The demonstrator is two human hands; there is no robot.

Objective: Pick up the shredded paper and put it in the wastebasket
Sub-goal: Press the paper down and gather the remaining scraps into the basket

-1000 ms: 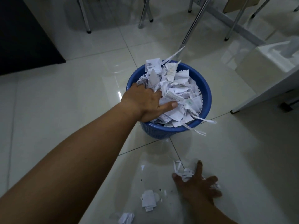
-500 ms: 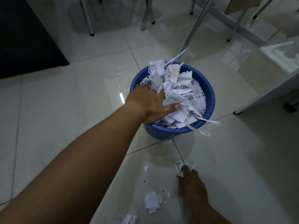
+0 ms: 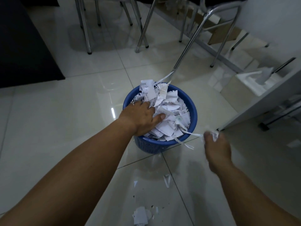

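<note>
Floor: a glossy white tiled floor (image 3: 65,128) is carrying everything.
Wastebasket: a round blue plastic wastebasket (image 3: 194,112) is standing upright.
Heap: white shredded paper (image 3: 169,119) is piling above its rim, with strips hanging over the near edge.
Left hand (image 3: 140,116): is pressing flat on the heap, thumb straight.
Right hand (image 3: 216,150): is pinching a small white paper wad (image 3: 214,135), raised just right of the wastebasket.
Scraps: torn white scraps (image 3: 140,215) are lying on the floor nearer the person.

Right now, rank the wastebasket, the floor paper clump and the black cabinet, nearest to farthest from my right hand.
From the right hand:
1. Wastebasket, just to its left.
2. Paper clump, on the floor, lower left.
3. Black cabinet, far upper left.
</note>
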